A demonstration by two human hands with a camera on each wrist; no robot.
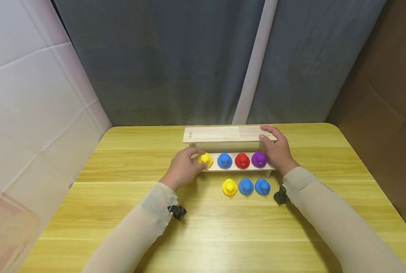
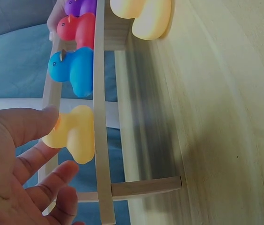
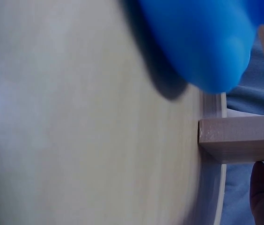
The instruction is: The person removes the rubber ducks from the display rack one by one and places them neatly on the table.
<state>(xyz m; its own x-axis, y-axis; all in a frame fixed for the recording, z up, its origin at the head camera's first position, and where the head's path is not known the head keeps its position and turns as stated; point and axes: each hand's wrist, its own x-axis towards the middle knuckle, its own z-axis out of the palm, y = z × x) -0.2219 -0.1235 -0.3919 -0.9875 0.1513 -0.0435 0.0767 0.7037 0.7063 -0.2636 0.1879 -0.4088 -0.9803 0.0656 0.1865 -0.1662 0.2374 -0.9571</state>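
On the lower step of a wooden two-step rack [image 1: 237, 134] stand small rubber ducks: a yellow duck [image 1: 207, 159], a blue duck [image 1: 224, 160], a red duck [image 1: 242, 160] and a purple duck [image 1: 259, 159], left to right. My left hand [image 1: 184, 167] pinches the yellow duck at the left end; in the left wrist view its thumb [image 2: 33, 123] and forefinger lie at the duck's head, the other fingers loosely bent. With curled thumb and fingers, my right hand [image 1: 279, 149] grips the right end of the upper step, beside the purple duck.
In front of the rack, on the wooden table [image 1: 196, 242], sit another yellow duck [image 1: 229, 187] and two blue ducks [image 1: 246, 187] in a row. A grey curtain [image 1: 162, 68] hangs behind the table, with a white wall [image 1: 35, 87] at left and a brown one [image 1: 387, 98] at right.
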